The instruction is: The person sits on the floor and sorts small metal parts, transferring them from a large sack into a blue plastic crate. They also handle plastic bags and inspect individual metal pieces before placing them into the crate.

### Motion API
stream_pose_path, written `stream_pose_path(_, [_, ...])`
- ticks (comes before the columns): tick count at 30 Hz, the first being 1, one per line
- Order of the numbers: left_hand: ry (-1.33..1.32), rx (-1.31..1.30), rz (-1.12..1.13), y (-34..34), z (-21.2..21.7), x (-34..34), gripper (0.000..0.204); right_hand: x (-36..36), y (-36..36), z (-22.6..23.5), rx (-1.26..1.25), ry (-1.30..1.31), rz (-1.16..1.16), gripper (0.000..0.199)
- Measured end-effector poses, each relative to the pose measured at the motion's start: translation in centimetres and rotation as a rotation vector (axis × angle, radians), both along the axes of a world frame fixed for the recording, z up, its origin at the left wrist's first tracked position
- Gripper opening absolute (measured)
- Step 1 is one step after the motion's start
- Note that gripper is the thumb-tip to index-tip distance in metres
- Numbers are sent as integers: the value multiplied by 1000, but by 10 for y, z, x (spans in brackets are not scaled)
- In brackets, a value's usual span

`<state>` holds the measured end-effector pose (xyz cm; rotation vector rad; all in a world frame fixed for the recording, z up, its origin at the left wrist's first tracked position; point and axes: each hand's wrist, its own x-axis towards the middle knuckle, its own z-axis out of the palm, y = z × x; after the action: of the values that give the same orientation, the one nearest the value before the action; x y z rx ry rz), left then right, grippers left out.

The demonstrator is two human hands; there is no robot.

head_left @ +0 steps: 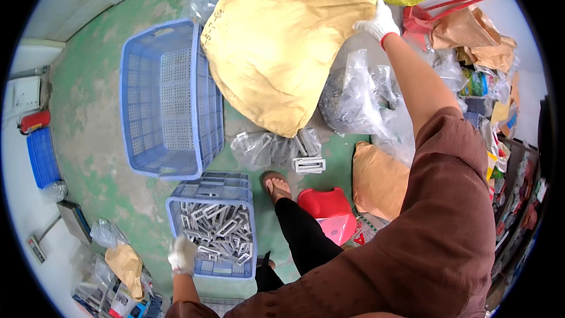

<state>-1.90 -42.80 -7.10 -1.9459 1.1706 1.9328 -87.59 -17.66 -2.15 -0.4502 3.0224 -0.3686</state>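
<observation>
Your right hand (379, 22), in a white work glove, is raised and extended away from you; its fingers are closed on the upper edge of a large tan paper sack (282, 41), which hangs open-faced and crumpled above the green floor (100, 118). The sack's lower edge reaches a cluster of clear plastic bags (276, 148) holding grey metal brackets, and one loose bracket (309, 165) lies on the floor just beside them. Your left hand (182, 254), also gloved, is low at the near left corner of the small blue crate (215, 227) — it touches the crate's rim, with the fingers curled, but you cannot tell whether they grip the rim or a part. This crate is filled with rectangular grey metal brackets (220, 229). Just beyond it stands a large blue perforated crate (168, 100), beside the sack. A red plastic stool (323, 203) sits near your sandalled foot (275, 184). More clear bags (359, 100) lie under your right forearm, and a second tan sack (376, 179) rests just beside the stool.
</observation>
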Motion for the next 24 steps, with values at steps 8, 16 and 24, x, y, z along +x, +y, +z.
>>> stream_pose_path(8, [-493,220,512,137,150,176,20,-69,-54,-31,-61,127,101,128])
stream_pose_path(16, [-298,149,63,152,193,147,13,-3,-85,-22,86,-447,188,79])
stream_pose_path(24, [-247,265,502,162,198,73,7,66,-57,107,-404,-292,95,41])
